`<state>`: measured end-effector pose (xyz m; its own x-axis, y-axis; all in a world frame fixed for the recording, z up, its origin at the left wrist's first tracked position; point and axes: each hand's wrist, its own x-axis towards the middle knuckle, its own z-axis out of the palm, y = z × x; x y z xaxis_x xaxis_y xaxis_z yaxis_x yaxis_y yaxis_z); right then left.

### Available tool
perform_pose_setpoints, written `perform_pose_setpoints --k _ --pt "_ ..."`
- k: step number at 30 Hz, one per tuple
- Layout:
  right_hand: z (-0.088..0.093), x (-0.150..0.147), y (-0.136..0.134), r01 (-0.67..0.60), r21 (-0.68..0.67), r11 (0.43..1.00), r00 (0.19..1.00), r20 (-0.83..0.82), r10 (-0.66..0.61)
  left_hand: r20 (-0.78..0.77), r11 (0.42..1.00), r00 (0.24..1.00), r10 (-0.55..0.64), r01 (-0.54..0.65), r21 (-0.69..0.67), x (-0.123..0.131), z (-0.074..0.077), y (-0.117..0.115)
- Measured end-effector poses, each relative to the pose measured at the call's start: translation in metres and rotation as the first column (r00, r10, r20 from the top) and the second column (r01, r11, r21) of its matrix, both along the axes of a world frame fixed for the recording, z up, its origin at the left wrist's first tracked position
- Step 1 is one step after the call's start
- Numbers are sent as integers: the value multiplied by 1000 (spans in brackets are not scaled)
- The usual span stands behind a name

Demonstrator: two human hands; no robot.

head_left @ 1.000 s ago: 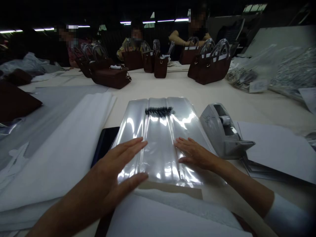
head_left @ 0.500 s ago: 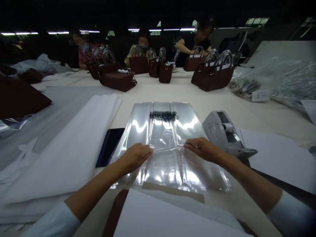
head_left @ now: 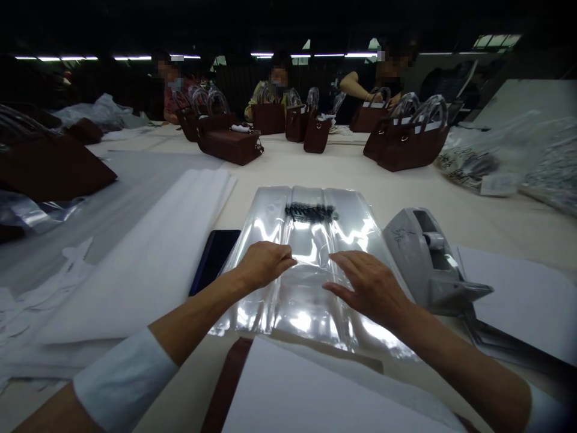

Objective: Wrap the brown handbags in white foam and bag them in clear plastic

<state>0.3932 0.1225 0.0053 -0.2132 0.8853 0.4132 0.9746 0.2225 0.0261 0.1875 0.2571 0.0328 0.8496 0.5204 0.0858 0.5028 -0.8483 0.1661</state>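
Observation:
A stack of clear plastic bags [head_left: 311, 300] with black lettering lies flat in front of me. My left hand [head_left: 267, 263] is closed over the left part of the stack, fingers curled and thumb pressed in, seemingly pinching the top bag's edge. My right hand [head_left: 367, 279] hovers over the right part, thumb and fingers spread, with nothing between them. Closer to me lies a white sheet [head_left: 306, 391] on top of something dark brown [head_left: 228, 379]. A grey tape dispenser [head_left: 419, 258] stands right of the bags, and a dark phone [head_left: 214, 258] partly under their left edge.
White wrapping sheets [head_left: 135, 258] are stacked at left. Brown handbags [head_left: 229, 141] with plastic-wrapped handles stand along the far side, with another brown handbag [head_left: 54, 162] at left. Bulging clear plastic sacks [head_left: 496, 156] lie at right. Several people work across the table [head_left: 288, 168].
My right hand has opened, its thumb parting from the fingers and leaving the bag's edge. My left hand has curled more tightly. The whole view has shifted, with things now further right.

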Motion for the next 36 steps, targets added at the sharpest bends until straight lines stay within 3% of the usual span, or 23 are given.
perform_pose_setpoints --k 4,8,11,16,20,26,31,33,35,36 --pt "3 -2 4 -19 -114 993 997 72 27 -14 991 997 -75 76 109 1 -3 1" --pt "3 7 2 15 -162 987 982 190 17 -51 968 982 -182 189 164 -9 -15 3" --pt "2 12 0 23 -196 980 982 188 14 -74 958 973 -217 227 173 -17 -25 4" --pt "4 12 0 43 -272 961 997 72 -25 -108 950 961 -253 268 161 -25 -23 7" --pt "2 5 8 9 -400 916 980 -179 -87 -88 957 962 -260 268 109 -21 -14 4" --pt "-8 -3 15 -71 -475 877 897 -414 -152 -21 947 965 -261 252 -200 7 -16 -10" --pt "2 1 10 -162 -541 825 840 -515 -172 -60 969 974 -220 211 -132 14 -24 -12" --pt "8 -1 7 -78 -481 873 889 -430 -157 -91 981 978 -187 181 -68 15 -24 -11" --pt "13 -8 6 -11 -275 962 968 -245 -59 -109 990 984 -138 139 -5 18 -21 -11" --pt "15 -12 7 -44 -166 985 990 -141 21 -109 993 987 -114 117 20 21 -19 -11"
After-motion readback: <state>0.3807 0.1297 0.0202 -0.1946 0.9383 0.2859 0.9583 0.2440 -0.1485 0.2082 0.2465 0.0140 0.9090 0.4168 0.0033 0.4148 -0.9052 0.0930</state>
